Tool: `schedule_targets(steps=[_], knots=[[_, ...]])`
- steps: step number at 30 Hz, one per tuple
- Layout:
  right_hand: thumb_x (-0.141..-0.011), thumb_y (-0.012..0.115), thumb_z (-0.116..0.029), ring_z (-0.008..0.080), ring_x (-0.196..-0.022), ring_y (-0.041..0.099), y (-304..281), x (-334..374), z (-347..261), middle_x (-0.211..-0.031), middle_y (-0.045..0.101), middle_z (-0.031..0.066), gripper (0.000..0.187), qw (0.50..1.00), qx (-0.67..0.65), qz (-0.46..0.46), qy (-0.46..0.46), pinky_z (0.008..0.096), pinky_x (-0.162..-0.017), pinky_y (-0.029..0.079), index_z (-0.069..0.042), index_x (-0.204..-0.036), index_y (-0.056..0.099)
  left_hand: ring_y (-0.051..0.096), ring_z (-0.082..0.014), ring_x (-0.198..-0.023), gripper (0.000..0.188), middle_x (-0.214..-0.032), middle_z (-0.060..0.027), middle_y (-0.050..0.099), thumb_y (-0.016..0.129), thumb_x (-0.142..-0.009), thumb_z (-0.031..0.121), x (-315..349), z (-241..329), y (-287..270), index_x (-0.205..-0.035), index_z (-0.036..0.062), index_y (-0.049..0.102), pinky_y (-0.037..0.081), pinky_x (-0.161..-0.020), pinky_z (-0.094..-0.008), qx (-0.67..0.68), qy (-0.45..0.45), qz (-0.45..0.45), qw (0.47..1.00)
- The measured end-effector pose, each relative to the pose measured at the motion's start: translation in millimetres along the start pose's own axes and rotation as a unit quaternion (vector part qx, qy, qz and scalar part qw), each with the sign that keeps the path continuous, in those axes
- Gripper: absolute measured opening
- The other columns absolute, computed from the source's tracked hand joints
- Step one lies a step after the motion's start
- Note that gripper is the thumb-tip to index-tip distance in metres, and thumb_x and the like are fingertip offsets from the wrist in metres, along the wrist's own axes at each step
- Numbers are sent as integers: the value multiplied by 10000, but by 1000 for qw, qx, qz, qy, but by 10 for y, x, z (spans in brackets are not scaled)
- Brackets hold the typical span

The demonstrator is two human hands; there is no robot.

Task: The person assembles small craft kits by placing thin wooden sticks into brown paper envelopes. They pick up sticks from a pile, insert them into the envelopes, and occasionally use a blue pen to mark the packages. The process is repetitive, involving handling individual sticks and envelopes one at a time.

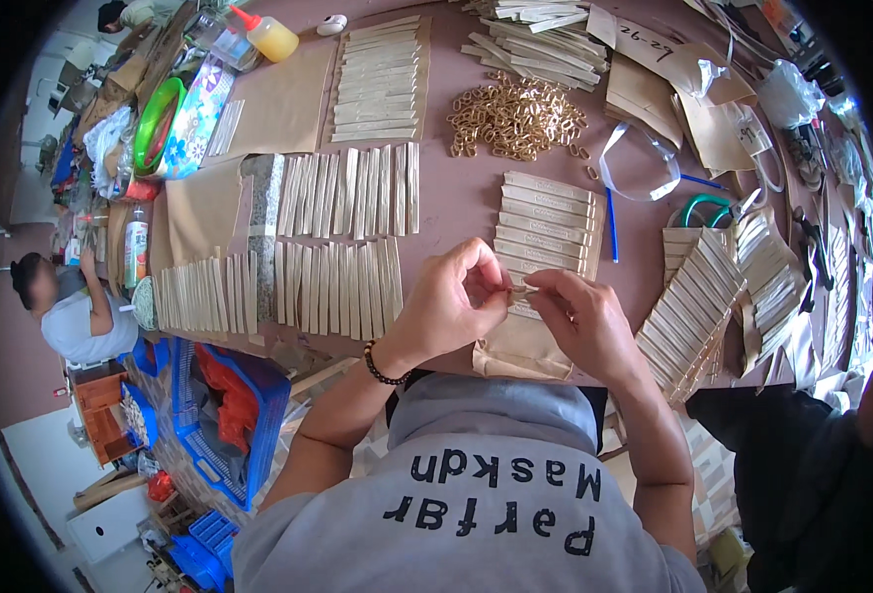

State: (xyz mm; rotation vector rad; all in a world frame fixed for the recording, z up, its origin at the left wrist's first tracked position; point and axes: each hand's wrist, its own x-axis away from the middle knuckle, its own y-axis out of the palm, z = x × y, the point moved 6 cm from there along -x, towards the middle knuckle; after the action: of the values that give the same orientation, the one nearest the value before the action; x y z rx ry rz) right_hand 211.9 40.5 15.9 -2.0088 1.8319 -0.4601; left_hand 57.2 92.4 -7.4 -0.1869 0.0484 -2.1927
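Observation:
My left hand [456, 301], with a dark bead bracelet at the wrist, pinches with thumb and forefinger close to the table's front edge. Fingertip to fingertip with it, my right hand [589, 324] is also closed in a pinch. Something small and tan is between them, mostly covered by the fingers; I cannot make out what it is. Under and beyond the hands lies a row of pale embossed strips [547, 219] on brown paper [520, 361]. Farther back is a heap of small gold-coloured metal loops [515, 117], with a few loose ones at its right.
More pale strips lie in rows at left [342, 287] and stacked at right [693, 301]. A blue pen [612, 225], clear tape loop [644, 188] and green-handled scissors [703, 210] lie right. A glue bottle [266, 38] stands back left; a blue crate [229, 435] is below. A person sits far left.

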Motion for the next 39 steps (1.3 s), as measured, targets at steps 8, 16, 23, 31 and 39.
schedule_targets(steps=[8,16,23,31,39], knots=[[-869,630,-70,277,-737,708,67,-22,81,-802,698,166,140,997,-48,-36,46,340,-656,545,5,-986,644,640,-103,-835,174,-930,-65,610,615,-816,-100,16,-108,-1,-896,10,506,536,-748,-241,53,-50,-42,996],[-864,629,-70,265,-710,693,96,5,95,-800,690,165,142,994,-78,-45,68,324,-656,537,32,-962,640,590,-41,-789,222,-877,9,610,738,-809,-8,83,-92,30,-950,44,573,492,-716,-192,79,-75,-38,993],[-860,640,-84,288,-691,682,97,36,35,-794,682,159,138,996,-71,-48,32,346,-638,533,25,-945,649,580,-37,-793,254,-882,8,611,758,-782,-18,146,-119,25,-934,47,565,489,-701,-186,88,-71,-18,993],[-836,672,-65,308,-794,673,72,95,10,-894,668,169,172,997,-53,-58,24,356,-708,535,18,-984,642,561,-45,-809,216,-906,-7,600,707,-793,-43,214,-151,51,-937,37,568,467,-710,-184,108,-44,-1,993],[-904,633,-22,156,-1066,585,29,271,323,-1246,559,130,484,887,-433,154,53,335,-931,485,-18,-1346,434,588,-67,-817,260,-936,-14,602,617,-910,0,260,-133,38,-1170,-6,611,499,-723,-208,188,-30,42,981]])
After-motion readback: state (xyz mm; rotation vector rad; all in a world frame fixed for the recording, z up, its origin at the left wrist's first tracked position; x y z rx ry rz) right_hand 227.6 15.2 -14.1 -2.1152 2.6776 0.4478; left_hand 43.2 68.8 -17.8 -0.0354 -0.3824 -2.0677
